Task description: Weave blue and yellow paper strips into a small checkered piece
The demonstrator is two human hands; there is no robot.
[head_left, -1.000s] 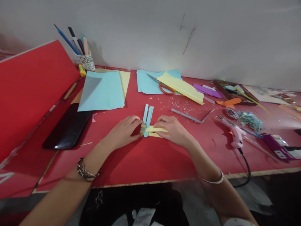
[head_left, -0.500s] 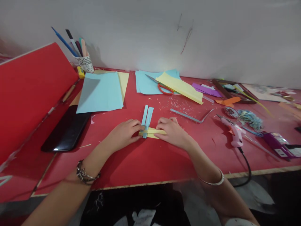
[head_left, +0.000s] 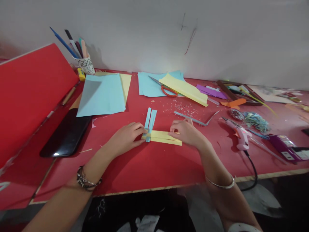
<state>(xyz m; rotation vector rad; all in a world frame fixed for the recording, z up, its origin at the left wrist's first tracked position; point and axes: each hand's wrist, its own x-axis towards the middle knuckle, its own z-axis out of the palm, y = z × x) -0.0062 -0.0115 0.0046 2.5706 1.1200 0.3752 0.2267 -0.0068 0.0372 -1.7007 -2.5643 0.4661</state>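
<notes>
On the red table [head_left: 145, 167], blue strips [head_left: 152, 119] and yellow strips [head_left: 160, 134] were already crossed, their long ends not interlaced. Left hand [head_left: 126, 137] pinched the crossing; right hand [head_left: 187, 132], almost closed, pinched a yellow end.

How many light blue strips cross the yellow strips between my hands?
2. One blue strip lies nearer your left hand; the other blue strip lies just right of it. More could be hidden beneath that hand.
</notes>
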